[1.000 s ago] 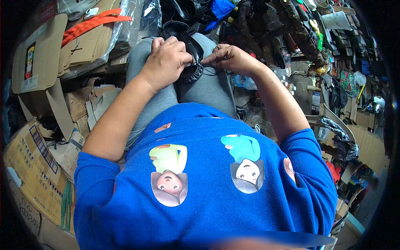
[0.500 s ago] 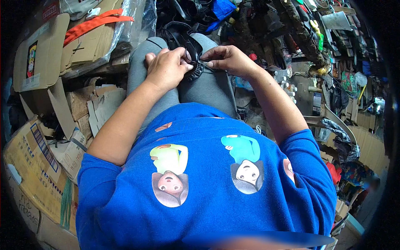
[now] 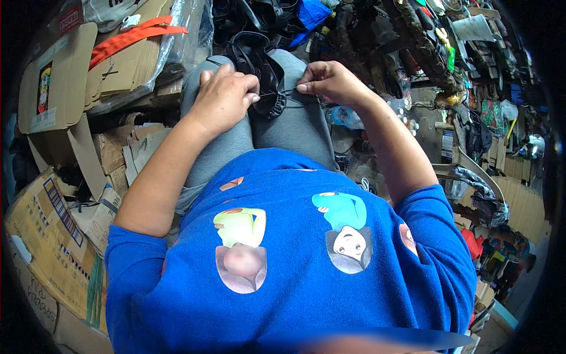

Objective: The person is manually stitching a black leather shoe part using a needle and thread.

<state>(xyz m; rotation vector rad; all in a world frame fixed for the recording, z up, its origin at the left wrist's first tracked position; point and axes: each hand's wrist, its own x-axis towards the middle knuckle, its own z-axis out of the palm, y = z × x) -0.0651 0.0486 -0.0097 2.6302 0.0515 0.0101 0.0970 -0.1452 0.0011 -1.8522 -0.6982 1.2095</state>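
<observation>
A black shoe [image 3: 270, 79] rests between my grey-trousered knees, its gathered, ridged end toward me. My left hand [image 3: 225, 94] is on the left of that end, its thumb and fingers pinched on a thin dark thread that runs to the shoe. On the other side, apart from the shoe, my right hand [image 3: 330, 82] pinches thumb to fingers. A thin dark thread [image 3: 290, 91] stretches from the shoe's ridged edge toward those fingertips. Whether a needle is in either pinch is too small to tell.
Several black shoes [image 3: 259, 15] lie in a pile beyond my knees, beside a blue plastic sheet [image 3: 311, 17]. Cardboard boxes [image 3: 59, 82] stand at the left, with an orange strap [image 3: 132, 36] on top. Plastic bottles [image 3: 346, 118] lie right of my knee; cluttered wooden racks stand farther right.
My hands have moved apart from the shoe's ridged end, the left one leftward and the right one rightward. Thread now shows stretched between the shoe and my fingers.
</observation>
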